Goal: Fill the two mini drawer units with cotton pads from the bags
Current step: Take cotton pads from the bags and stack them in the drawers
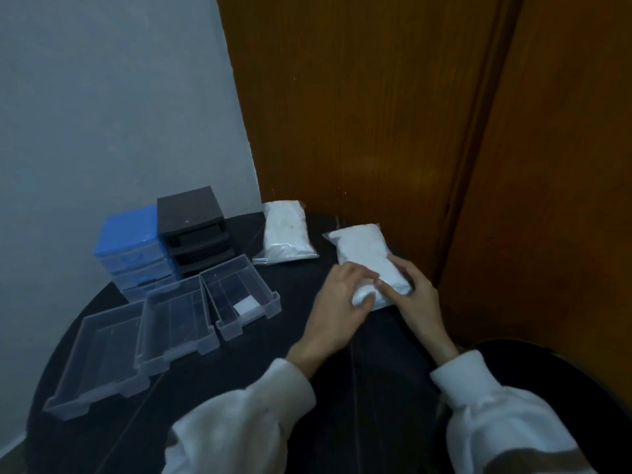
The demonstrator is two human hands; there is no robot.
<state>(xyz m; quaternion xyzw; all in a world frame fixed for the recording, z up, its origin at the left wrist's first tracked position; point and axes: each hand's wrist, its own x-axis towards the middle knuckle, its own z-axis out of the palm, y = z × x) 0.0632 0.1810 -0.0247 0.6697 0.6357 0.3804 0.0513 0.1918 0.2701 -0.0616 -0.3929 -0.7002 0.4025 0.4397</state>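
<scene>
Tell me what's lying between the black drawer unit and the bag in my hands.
The second bag of cotton pads lies between the black unit and the held bag, on the table, in the head view.

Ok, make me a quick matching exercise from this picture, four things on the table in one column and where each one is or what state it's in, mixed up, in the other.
Things:
1. blue drawer unit
2. black drawer unit
3. far bag of cotton pads
4. near bag of cotton pads

States:
A. lies untouched by the wooden door
B. held at its near end by the left hand and right hand
C. drawer slots gaping
D. clear drawers still inside, against the wall

Pairs: 1-D, 2-C, 3-A, 4-B
</scene>
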